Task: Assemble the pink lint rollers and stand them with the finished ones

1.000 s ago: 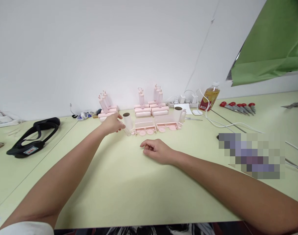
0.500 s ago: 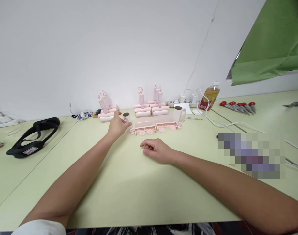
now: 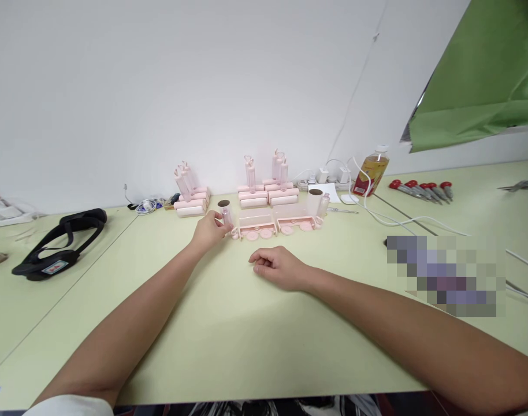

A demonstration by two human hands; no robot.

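While the left hand (image 3: 211,230), left of the frame's centre, has its thumb and fingertips at a small clear tube (image 3: 227,216), the chief risk looks to be tipping; the tube stands upright just in front of a white roll (image 3: 224,204), and whether the fingers grip it firmly or merely touch it, I cannot tell. A sideways nudge of the thumb could topple the tube, since it looks narrow for its height, or push it back into the roll, which stands on end and could fall too. Just to the right, at centre, lie an open pink case (image 3: 257,221) and flat pink discs (image 3: 266,233); a knuckle sweeping that way might shift them out of line. The right hand (image 3: 281,267), below the centre, rests loosely curled on the table (image 3: 212,335) with nothing visible in it, so a falling tube could roll toward the near edge without that hand blocking it.
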